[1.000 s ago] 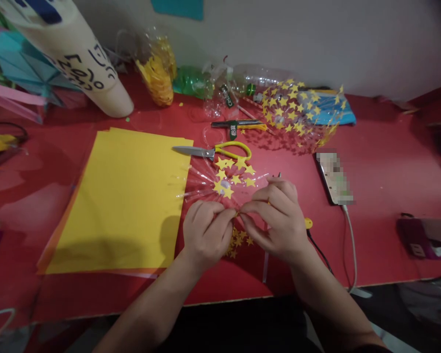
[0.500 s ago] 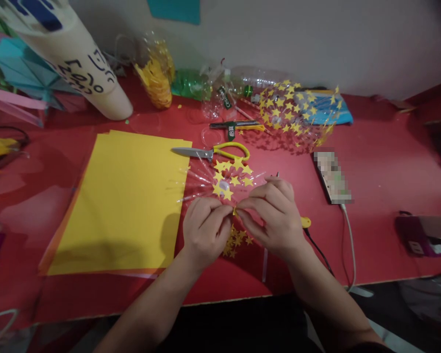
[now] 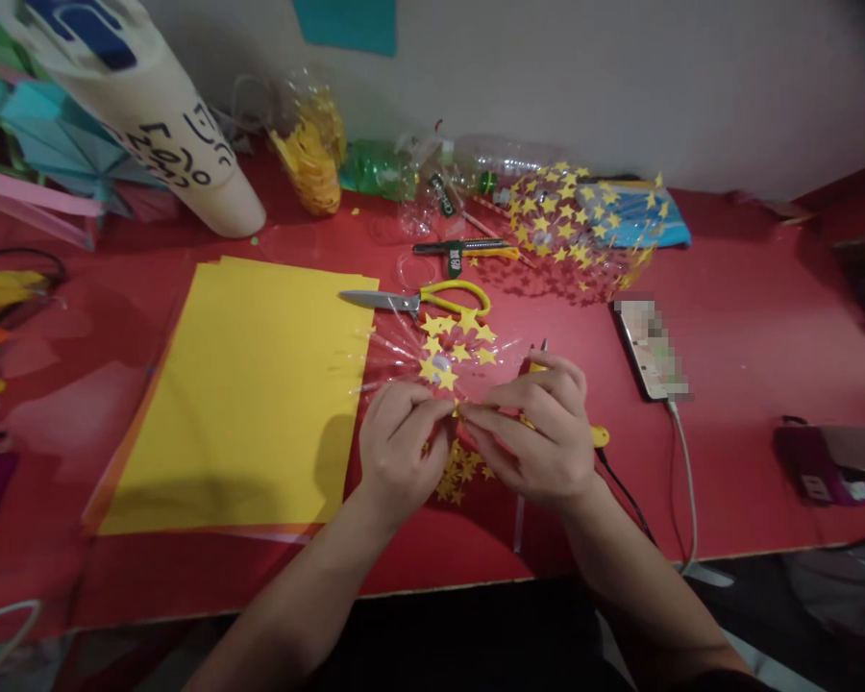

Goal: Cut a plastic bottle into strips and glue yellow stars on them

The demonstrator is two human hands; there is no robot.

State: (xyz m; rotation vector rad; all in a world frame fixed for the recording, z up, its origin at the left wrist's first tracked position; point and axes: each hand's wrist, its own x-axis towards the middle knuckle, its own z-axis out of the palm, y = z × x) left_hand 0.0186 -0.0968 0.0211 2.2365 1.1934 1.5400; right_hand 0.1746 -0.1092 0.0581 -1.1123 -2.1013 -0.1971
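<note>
My left hand is closed, its thumb and forefinger pinching a small yellow paper star. My right hand meets it from the other side, fingertips pressed at the same star. Just beyond my fingers lies a clear plastic piece cut into fanned strips, with several yellow stars on it. A pile of loose yellow stars rests on the table between my wrists. Partly hidden under my right hand is a yellow tool with a pointed tip and a black cord, like a glue gun.
Yellow paper sheets lie at left. Yellow-handled scissors and a box cutter are beyond my hands. A star-covered plastic fan, clear bottles and a tall cup stand behind. A phone charges at right.
My right hand has shifted slightly, its fingers lying straighter against the star, and more of the yellow tool shows behind it. My left hand keeps its pinch.
</note>
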